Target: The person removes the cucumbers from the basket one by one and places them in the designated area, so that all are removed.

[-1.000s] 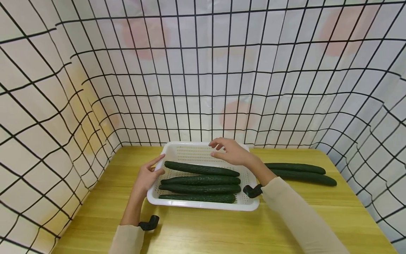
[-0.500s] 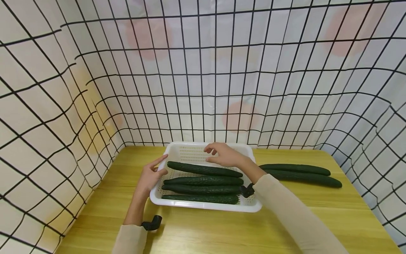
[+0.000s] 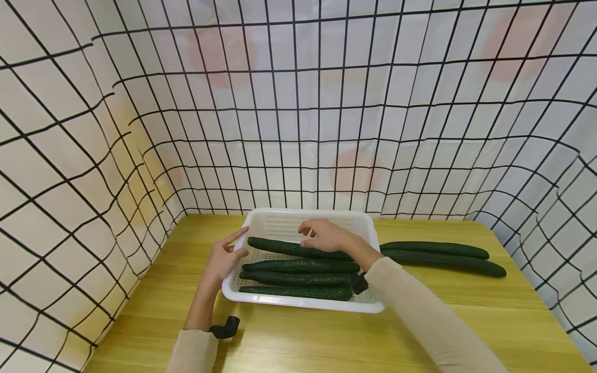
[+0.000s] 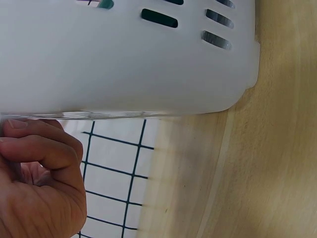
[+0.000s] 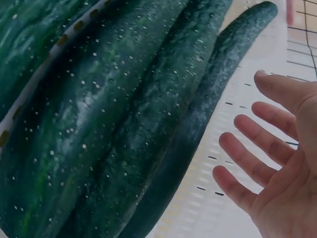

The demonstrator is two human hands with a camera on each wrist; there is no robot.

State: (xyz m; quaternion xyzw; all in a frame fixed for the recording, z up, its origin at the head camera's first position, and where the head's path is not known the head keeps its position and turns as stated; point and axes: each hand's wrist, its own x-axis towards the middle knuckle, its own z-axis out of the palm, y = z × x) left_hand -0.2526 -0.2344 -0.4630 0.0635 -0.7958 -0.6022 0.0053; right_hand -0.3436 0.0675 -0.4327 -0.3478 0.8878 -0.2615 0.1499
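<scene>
A white slotted plastic basket (image 3: 303, 303) stands on the table with several dark green cucumbers lying lengthwise in it. My left hand (image 3: 220, 263) grips the basket's left rim; in the left wrist view its fingers curl at the rim beside the basket wall (image 4: 124, 64). Over the back part of the basket hovers my right hand (image 3: 326, 235), fingers spread and loosely bent, holding nothing. It overlaps the right half of the rearmost cucumber (image 3: 275, 246) in the head view. The right wrist view shows the open palm (image 5: 292, 186) beside that cucumber (image 5: 213, 94).
Two more cucumbers (image 3: 448, 263) lie side by side on the wooden table (image 3: 298, 342), right of the basket. A black wire grid (image 3: 319, 141) backed with pale sheeting encloses the back and both sides. Each wrist carries a small black camera mount (image 3: 226, 328).
My right hand has moved left and lower, coming over the rearmost cucumber. The left hand keeps its hold on the rim. The head view has shifted slightly.
</scene>
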